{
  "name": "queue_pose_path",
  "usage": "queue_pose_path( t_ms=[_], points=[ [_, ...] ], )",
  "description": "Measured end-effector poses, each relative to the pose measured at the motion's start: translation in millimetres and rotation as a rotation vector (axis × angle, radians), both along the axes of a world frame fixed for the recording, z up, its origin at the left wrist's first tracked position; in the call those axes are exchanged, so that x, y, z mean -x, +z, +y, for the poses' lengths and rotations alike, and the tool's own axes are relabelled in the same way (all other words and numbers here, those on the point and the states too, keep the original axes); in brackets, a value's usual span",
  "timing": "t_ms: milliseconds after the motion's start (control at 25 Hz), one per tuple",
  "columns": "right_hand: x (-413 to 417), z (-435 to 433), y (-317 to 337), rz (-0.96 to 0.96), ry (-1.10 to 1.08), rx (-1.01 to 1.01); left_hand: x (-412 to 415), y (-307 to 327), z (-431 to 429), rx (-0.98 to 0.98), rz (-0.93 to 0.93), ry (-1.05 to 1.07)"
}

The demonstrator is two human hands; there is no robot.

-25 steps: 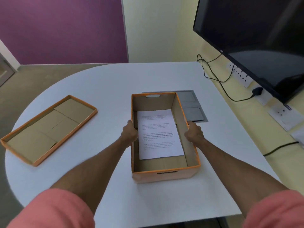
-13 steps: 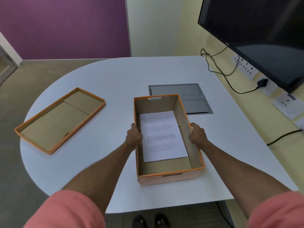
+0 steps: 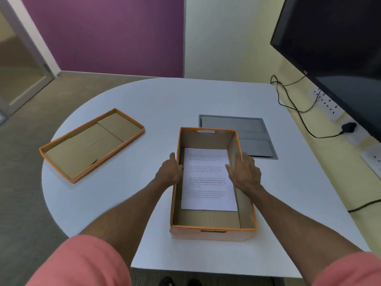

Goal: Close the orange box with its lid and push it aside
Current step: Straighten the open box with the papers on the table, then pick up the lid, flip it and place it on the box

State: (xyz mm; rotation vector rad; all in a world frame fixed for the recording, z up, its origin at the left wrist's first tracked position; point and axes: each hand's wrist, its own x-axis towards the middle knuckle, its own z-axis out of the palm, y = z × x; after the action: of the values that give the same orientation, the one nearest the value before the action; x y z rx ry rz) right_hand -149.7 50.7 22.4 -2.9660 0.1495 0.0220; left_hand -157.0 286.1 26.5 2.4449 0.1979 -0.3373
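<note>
The orange box (image 3: 212,234) stands open in the middle of the white table, near its front edge. A printed sheet of paper (image 3: 206,182) lies flat on the box's bottom. The orange lid (image 3: 90,145) lies upside down on the table's left side, well apart from the box. My left hand (image 3: 169,172) rests on the box's left wall with its fingers curled over the rim. My right hand (image 3: 244,172) hovers just over the right wall, fingers spread, holding nothing.
A grey hatch panel (image 3: 247,129) is set into the table (image 3: 144,100) just behind the box. A large dark monitor (image 3: 340,48) hangs at the right, with black cables (image 3: 299,112) and wall sockets (image 3: 329,106) beneath it. The table's left edge is rounded.
The box has slid toward me, away from the grey panel. My right hand has let go of the right wall and spread its fingers. The left hand stays on the left wall.
</note>
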Motion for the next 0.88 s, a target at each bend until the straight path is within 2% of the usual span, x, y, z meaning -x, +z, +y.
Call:
queue_pose_path(
  t_ms=[160,280,560,880],
  points=[
    [-14.4,31.9,11.1,-0.034,0.194,0.09,0.8,15.8,30.3,-0.203,-0.111,-0.06],
    [-23.4,65.5,20.5,-0.035,0.291,0.081,3.6,22.4,60.2,-0.319,-0.184,-0.072],
    [-43.5,168.8,36.9,-0.099,0.487,0.045,9.4,28.5,152.7,-0.402,-0.215,0.067],
    [-78.8,297.8,25.7,-0.073,0.547,-0.008,-16.1,23.4,286.0,-0.455,-0.167,0.138]
  ],
)
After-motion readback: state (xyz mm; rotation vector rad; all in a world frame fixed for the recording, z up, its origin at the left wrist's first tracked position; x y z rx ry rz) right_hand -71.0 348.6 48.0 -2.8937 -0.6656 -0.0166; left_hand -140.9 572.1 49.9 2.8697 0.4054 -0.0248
